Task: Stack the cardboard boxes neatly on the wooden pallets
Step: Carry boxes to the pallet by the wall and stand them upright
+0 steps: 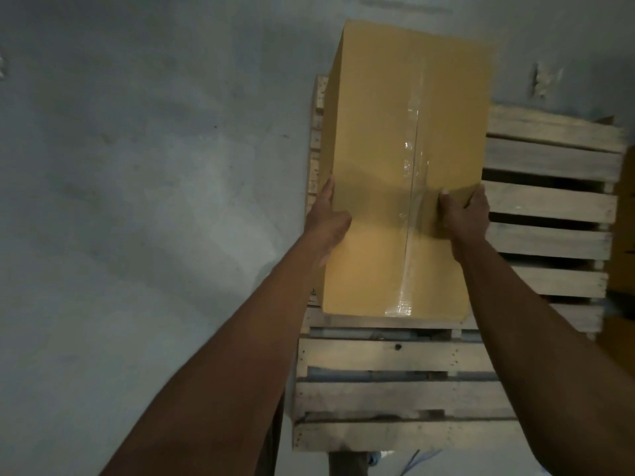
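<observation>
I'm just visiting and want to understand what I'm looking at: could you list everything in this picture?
cardboard box: one, tan, over the pallets, between both hands
clear tape: one strip, transparent, along the box's top seam
wooden pallets: at least two, pale weathered wood, one nearest the camera, another to the right
more cardboard: count unclear, brown, far right edge
floor: one, grey, left of the pallets
left hand: one, flat against the box's left side
right hand: one, thumb on top, fingers curled over the box's right edge
</observation>
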Motion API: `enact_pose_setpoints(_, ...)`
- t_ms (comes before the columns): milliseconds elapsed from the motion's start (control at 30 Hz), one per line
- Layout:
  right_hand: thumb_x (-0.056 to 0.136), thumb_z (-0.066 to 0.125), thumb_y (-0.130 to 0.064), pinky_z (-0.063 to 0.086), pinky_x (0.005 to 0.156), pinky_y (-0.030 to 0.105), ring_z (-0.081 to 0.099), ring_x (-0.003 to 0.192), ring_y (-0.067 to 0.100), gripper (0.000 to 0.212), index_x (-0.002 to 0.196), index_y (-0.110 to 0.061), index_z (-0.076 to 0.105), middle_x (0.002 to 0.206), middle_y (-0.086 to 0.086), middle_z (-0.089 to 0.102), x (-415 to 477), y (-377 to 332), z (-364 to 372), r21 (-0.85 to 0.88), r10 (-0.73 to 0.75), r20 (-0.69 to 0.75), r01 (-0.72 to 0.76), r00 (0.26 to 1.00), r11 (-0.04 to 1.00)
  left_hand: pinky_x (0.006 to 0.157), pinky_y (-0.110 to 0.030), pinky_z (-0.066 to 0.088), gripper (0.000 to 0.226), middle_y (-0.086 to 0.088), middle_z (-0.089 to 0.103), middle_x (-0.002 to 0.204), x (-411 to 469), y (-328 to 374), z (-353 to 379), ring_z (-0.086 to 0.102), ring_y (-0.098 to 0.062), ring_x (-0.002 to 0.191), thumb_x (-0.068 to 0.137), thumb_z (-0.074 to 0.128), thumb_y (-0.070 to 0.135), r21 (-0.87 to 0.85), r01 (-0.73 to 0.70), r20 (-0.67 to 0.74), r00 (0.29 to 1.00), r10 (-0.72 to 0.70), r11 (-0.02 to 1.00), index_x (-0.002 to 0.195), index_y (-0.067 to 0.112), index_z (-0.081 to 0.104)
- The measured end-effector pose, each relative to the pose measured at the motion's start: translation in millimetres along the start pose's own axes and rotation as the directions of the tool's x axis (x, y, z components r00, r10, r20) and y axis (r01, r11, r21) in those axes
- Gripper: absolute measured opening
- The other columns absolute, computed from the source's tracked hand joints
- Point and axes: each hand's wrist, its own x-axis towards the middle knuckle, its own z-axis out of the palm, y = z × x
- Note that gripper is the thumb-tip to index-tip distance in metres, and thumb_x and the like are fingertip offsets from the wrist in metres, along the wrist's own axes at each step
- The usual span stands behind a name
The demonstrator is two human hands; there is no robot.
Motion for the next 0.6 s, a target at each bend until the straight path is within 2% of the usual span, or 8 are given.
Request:
enact_pose_setpoints(67, 0.083, 0.049, -0.08, 0.03, 0.115, 0.065, 0.027, 0.148, 0.038, 0.103, 0.162, -0.028, 0.008, 0.166, 0.004, 0.019, -4.1, 1.5, -0.2, -0.096, -0.046, 0.014, 0.047, 0.999, 0.994, 0.082, -0.032, 0.058, 0.096, 0.005, 0.044, 0.155, 1.0, -0.7, -0.2, 0.061, -0.001, 0.094, 0.082, 0.048, -0.014, 0.061, -0.017, -0.024, 1.0, 0.019, 0.998, 0.16, 0.035, 0.02)
enact_pose_setpoints(167, 0.087, 0.044, -0.081, 0.026, 0.115, 0.067, 0.026, 0.148, 0.04, 0.101, 0.162, -0.027, 0.003, 0.168, 0.006, 0.016, -2.5, 3.0, -2.9, -0.186, -0.052, 0.035, 0.058, 0.998, 0.981, 0.076, -0.032, 0.057, 0.092, 0.005, 0.043, 0.155, 1.3, -2.3, -2.0, 0.066, -0.018, 0.104, 0.084, 0.048, -0.01, 0.152, -0.045, -0.034, 0.998, 0.051, 0.987, 0.16, 0.035, 0.02)
enact_pose_setpoints(200, 0.084, 0.043, -0.084, 0.027, 0.114, 0.067, 0.028, 0.147, 0.04, 0.104, 0.162, -0.029, 0.004, 0.167, 0.006, 0.018, -1.9, 3.4, -3.9, -0.18, -0.047, 0.035, 0.053, 0.998, 0.982, 0.077, -0.031, 0.056, 0.092, 0.005, 0.041, 0.157, 1.7, -2.2, -2.8, 0.066, -0.018, 0.103, 0.085, 0.047, -0.01, 0.165, -0.05, -0.022, 0.998, 0.054, 0.985, 0.16, 0.034, 0.02)
enact_pose_setpoints(300, 0.067, 0.039, -0.098, 0.035, 0.109, 0.067, 0.036, 0.142, 0.042, 0.115, 0.159, -0.035, 0.009, 0.16, 0.011, 0.031, -8.0, 8.9, -3.8, -0.116, 0.039, 0.006, -0.038, 0.999, 0.993, 0.089, -0.033, 0.056, 0.092, 0.004, 0.033, 0.162, 5.3, -0.3, -6.4, 0.057, -0.002, 0.093, 0.086, 0.047, -0.011, 0.212, -0.026, 0.018, 1.0, 0.023, 0.977, 0.161, 0.034, 0.015)
enact_pose_setpoints(433, 0.072, 0.037, -0.096, 0.037, 0.108, 0.066, 0.038, 0.138, 0.044, 0.106, 0.158, -0.041, 0.01, 0.154, 0.015, 0.037, -26.9, 25.9, 1.0, -0.11, 0.11, -0.054, -0.115, 0.993, 0.987, 0.086, -0.026, 0.054, 0.096, 0.007, 0.022, 0.166, 12.2, -2.0, -11.8, 0.044, -0.004, 0.112, 0.088, 0.048, -0.01, 0.343, -0.03, 0.095, 0.995, -0.003, 0.939, 0.16, 0.037, 0.005)
enact_pose_setpoints(533, 0.073, 0.039, -0.095, 0.037, 0.108, 0.065, 0.037, 0.139, 0.043, 0.105, 0.159, -0.042, 0.011, 0.154, 0.014, 0.037, -24.2, 32.5, 2.5, -0.093, 0.088, -0.063, -0.094, 0.994, 0.991, 0.099, -0.034, 0.053, 0.096, 0.007, 0.023, 0.165, 17.8, -7.5, -14.8, 0.043, -0.005, 0.117, 0.088, 0.047, -0.009, 0.375, -0.043, 0.105, 0.994, 0.003, 0.926, 0.16, 0.038, 0.005)
enact_pose_setpoints(600, 0.068, 0.04, -0.098, 0.038, 0.108, 0.066, 0.038, 0.139, 0.041, 0.109, 0.158, -0.044, 0.012, 0.153, 0.013, 0.038, -20.8, 34.3, 3.7, -0.068, 0.087, -0.065, -0.091, 0.994, 0.994, 0.103, -0.035, 0.052, 0.096, 0.009, 0.022, 0.165, 19.2, -11.0, -14.4, 0.043, -0.007, 0.125, 0.087, 0.047, -0.009, 0.368, -0.059, 0.103, 0.994, 0.023, 0.928, 0.16, 0.037, 0.005)
